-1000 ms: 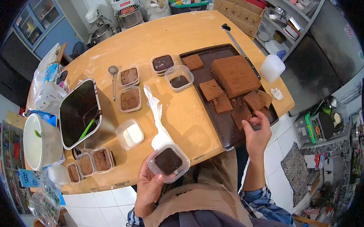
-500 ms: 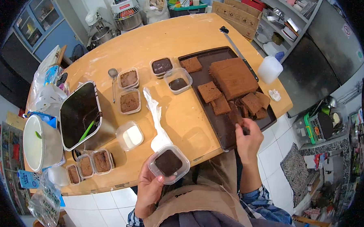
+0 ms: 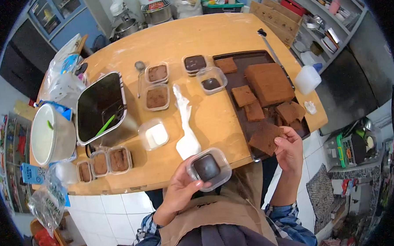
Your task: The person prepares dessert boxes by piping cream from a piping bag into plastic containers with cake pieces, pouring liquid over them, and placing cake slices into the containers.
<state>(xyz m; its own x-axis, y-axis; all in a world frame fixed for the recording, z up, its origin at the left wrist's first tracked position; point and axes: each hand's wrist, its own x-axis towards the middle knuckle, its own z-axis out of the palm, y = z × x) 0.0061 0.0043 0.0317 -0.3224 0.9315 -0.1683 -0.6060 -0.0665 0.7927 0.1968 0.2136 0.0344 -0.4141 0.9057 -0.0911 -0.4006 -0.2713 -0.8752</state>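
Note:
My left hand (image 3: 181,190) grips a clear plastic tub (image 3: 225,172) with a dark chocolate layer (image 3: 206,167) in its bottom, held at the table's front edge. Pinched in my right hand (image 3: 289,150) is a thin square slice of chocolate cake (image 3: 265,136), raised over the near end of the dark baking tray (image 3: 245,121). A tall cake block (image 3: 269,84) stands on that tray. Around it lie loose cake squares (image 3: 243,96) and broken pieces (image 3: 292,112). Past the left hand lies a piping bag (image 3: 188,143) with white filling.
Tubs with cake (image 3: 156,97) and with dark chocolate (image 3: 195,63) stand mid-table. A tub of white cream (image 3: 156,136) sits left of the piping bag. Farther left are a deep metal container (image 3: 123,119) with a green-handled tool and a white bucket (image 3: 68,139). A long knife (image 3: 269,47) rests along the tray.
My right hand has lifted the cake slice off the tray, and its flat face now shows. My left hand still holds the tub, now tilted differently. The view has shifted slightly.

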